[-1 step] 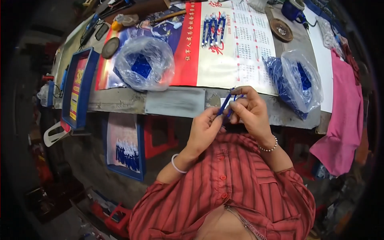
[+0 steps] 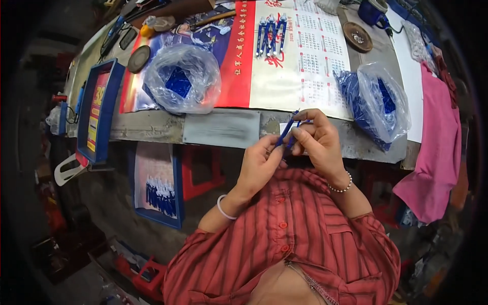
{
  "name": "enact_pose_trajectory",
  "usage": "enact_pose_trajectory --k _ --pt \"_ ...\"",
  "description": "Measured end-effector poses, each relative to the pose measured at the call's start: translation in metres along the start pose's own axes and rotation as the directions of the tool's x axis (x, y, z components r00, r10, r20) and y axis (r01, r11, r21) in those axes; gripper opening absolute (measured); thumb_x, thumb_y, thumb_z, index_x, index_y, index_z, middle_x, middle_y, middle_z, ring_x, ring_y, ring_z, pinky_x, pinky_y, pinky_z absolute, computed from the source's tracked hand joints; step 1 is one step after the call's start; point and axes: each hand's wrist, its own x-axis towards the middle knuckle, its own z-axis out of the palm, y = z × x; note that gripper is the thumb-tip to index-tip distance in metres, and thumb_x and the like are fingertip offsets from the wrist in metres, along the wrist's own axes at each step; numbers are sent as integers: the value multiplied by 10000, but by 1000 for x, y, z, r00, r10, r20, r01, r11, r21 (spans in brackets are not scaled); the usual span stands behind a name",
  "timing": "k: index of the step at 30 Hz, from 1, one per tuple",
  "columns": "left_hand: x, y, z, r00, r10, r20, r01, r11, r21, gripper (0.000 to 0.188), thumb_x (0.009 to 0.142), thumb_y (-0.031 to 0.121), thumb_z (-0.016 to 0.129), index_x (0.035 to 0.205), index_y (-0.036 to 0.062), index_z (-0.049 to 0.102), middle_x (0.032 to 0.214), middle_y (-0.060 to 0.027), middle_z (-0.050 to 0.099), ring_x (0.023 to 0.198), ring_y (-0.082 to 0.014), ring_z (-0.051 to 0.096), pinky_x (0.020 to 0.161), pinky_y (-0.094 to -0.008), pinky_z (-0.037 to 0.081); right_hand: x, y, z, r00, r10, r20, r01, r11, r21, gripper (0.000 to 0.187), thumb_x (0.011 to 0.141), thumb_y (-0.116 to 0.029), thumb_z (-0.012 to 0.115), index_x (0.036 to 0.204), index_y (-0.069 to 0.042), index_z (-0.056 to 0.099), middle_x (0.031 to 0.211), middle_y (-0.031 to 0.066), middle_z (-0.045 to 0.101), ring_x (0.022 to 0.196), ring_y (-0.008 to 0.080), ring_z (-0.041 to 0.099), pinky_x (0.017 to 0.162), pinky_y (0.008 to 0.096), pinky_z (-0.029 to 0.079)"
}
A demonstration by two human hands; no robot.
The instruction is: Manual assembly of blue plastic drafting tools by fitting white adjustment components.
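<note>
Just off the table's near edge, in front of my chest, my left hand [image 2: 260, 163] pinches a slim dark-blue pen barrel [image 2: 285, 131], which slants up to the right. My right hand [image 2: 320, 138] is closed close beside it, fingertips at the barrel's upper part. A second thin blue piece [image 2: 299, 123] shows among the right fingers; its kind is too small to make out. Several blue pens with pale tops [image 2: 272, 36] lie on a calendar poster [image 2: 284, 94] farther up. More blue-and-white pens [image 2: 161, 197] stand in a blue tray [image 2: 179, 216] at lower left.
Open clear plastic bags holding blue parts sit left [image 2: 206, 81] and right [image 2: 373, 104] on the table [image 2: 147, 127]. A blue-rimmed tray [image 2: 118, 76] leans at the left edge. Round dishes [image 2: 357, 37], a mug [image 2: 372, 12], pink cloth [image 2: 432, 147] and a red stool [image 2: 195, 190] surround the workplace.
</note>
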Motion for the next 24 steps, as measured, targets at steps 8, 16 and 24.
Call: enact_pose_trajectory --k 8,16,24 --pt "-8 -6 3 998 -55 16 54 998 42 234 904 49 519 1123 -27 543 830 -35 626 668 -64 582 602 -193 487 -8 8 0 996 -92 18 93 942 -323 80 890 -52 563 932 14 544 818 33 602 634 46 516 573 191 440" --pt "-6 -8 1 1000 -24 12 22 994 109 247 893 42 523 1127 -33 542 805 -36 623 658 -66 587 592 -196 490 -5 -2 0 974 -222 51 218 849 -482 78 832 -23 603 870 23 553 766 76 581 663 146 558 593 255 449" --pt "-4 -5 2 999 -36 29 33 994 101 258 904 59 513 1141 -41 539 836 -41 629 668 -65 588 596 -195 489 0 5 -2 949 -302 91 294 743 -602 59 833 -3 605 871 22 567 746 47 569 662 83 529 595 222 435"
